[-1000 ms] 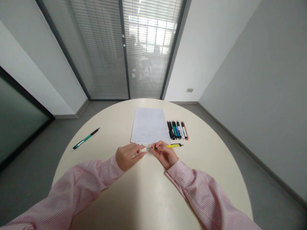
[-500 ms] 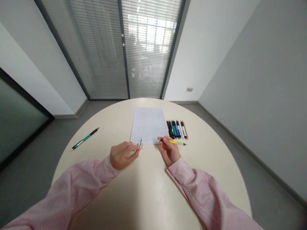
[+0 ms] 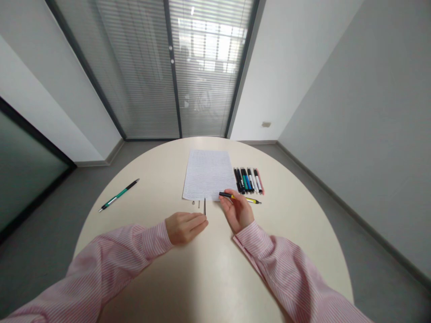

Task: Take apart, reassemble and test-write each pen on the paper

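My left hand (image 3: 187, 228) is closed, its fingertips pinching a thin dark pen refill (image 3: 204, 206) that points up toward the paper. Part of the refill is hidden by the fingers. My right hand (image 3: 239, 211) grips a black-and-yellow pen part (image 3: 226, 195) between thumb and fingers. Past that hand a yellow-and-black length (image 3: 253, 200) shows; whether it joins the held part I cannot tell. Two tiny pieces lie near the paper's lower edge: a small round one (image 3: 193, 203) and a narrow spring-like one (image 3: 199, 204).
A sheet of lined paper (image 3: 208, 175) lies mid-table on the round cream table (image 3: 215, 278). Several pens (image 3: 248, 181) stand in a row at its right. One green-and-black pen (image 3: 119, 195) lies alone at far left. Glass panels with blinds (image 3: 141, 80) rise beyond the table.
My left hand has moved right and toward me with the refill, uncovering the tiny pieces. The black end of the pen part in my right hand has shifted slightly left.
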Available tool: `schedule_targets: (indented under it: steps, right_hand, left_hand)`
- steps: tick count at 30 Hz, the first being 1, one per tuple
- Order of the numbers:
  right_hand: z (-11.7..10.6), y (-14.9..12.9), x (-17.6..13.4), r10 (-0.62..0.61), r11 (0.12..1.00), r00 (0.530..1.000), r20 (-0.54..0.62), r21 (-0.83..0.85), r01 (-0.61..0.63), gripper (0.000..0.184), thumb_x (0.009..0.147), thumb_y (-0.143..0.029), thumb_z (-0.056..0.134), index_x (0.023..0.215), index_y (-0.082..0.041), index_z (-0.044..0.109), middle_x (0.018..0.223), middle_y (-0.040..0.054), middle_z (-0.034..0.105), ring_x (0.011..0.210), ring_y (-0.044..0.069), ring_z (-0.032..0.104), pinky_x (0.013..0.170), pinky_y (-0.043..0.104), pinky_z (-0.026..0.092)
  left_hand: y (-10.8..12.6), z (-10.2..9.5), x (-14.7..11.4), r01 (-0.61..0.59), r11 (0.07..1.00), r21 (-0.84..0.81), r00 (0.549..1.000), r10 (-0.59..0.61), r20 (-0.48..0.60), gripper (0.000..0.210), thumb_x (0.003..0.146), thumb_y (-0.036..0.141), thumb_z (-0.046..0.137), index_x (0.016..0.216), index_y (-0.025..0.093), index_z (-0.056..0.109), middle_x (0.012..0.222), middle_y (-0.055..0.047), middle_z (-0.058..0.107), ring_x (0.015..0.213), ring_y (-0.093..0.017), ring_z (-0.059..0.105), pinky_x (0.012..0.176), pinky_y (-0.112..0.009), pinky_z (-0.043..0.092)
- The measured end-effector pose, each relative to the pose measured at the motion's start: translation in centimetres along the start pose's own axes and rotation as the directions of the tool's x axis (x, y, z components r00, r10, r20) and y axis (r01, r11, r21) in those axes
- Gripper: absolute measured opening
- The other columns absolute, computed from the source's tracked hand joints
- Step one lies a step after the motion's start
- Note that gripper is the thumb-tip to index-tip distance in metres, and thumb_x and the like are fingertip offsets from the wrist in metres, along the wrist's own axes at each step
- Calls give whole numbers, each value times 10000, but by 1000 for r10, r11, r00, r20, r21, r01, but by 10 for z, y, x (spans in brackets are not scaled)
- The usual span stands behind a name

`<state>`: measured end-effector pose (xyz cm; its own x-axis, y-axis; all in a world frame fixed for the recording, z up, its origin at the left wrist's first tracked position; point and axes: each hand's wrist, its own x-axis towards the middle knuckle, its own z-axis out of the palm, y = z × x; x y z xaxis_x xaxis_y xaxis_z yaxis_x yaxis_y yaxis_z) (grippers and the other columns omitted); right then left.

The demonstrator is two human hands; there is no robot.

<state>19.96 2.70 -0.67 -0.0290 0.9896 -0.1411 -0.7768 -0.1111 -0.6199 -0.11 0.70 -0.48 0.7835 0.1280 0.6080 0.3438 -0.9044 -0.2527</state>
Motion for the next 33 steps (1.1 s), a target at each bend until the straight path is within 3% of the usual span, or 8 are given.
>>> schedule_targets:
  steps: [7,12,14,16,18,20,24,33]
  right_hand:
    - [-1,4,1,-70,997,997,-34,-48,68,121,655,-162,698,764,-157,646,757,-10,647,727,99,630,712,178,542]
    - [-4,4,-1,-210,929,976,57,-299,218,103,741,-224,620,820,-166,655,818,11,616,723,112,598,735,236,522]
    - [-6,-1,-4,-314,774,921,232,-500,390,148,787,-250,552,868,-177,652,853,36,600,786,152,586,786,312,500]
    - [-7,-7,-8,-334,479,815,473,-660,579,187,800,-236,523,941,-192,639,919,63,579,878,189,560,841,369,463]
    - [-8,-12,-11,-235,187,702,672,-678,711,243,800,-187,508,1021,-204,608,984,86,556,935,202,532,860,381,443]
    - [-10,-13,-13,-118,12,614,781,-617,787,307,805,-139,468,1087,-208,569,1025,102,538,958,203,517,849,371,446]
    - [-17,-10,-8,-30,-170,538,842,-535,828,406,799,-89,421,1188,-182,493,1080,126,510,1025,220,484,862,373,449]
    - [-16,-4,-3,82,-358,564,822,-504,786,331,832,-72,385,1124,-163,513,1013,127,500,901,206,494,776,357,499]
  left_hand:
    - [-1,5,-4,32,999,-16,997,-30,78,231,898,111,352,950,109,577,851,-83,656,801,-123,638,643,-203,541]
    - [0,3,-2,37,999,-39,995,-34,91,241,900,118,351,950,122,586,860,-84,662,803,-117,639,652,-196,538]
    - [1,-1,-1,33,998,-48,997,-29,69,239,898,115,357,965,119,587,874,-84,667,832,-126,638,653,-208,538]
    - [3,-5,1,26,998,-63,999,-24,37,230,893,109,373,983,111,584,894,-82,674,868,-139,635,648,-223,537]
    - [5,-9,3,6,997,-83,1000,-6,6,217,889,109,391,991,103,583,916,-76,680,888,-148,631,626,-230,531]
    - [6,-12,5,-19,994,-105,1000,19,-5,213,889,114,397,985,104,586,924,-70,684,886,-148,630,591,-227,520]
    - [7,-14,8,-37,992,-121,999,38,-1,217,898,123,388,957,125,597,912,-63,690,868,-136,634,576,-218,501]
    - [7,-12,8,-42,992,-118,999,42,-6,192,881,119,413,970,110,584,906,-59,682,875,-136,631,602,-222,512]
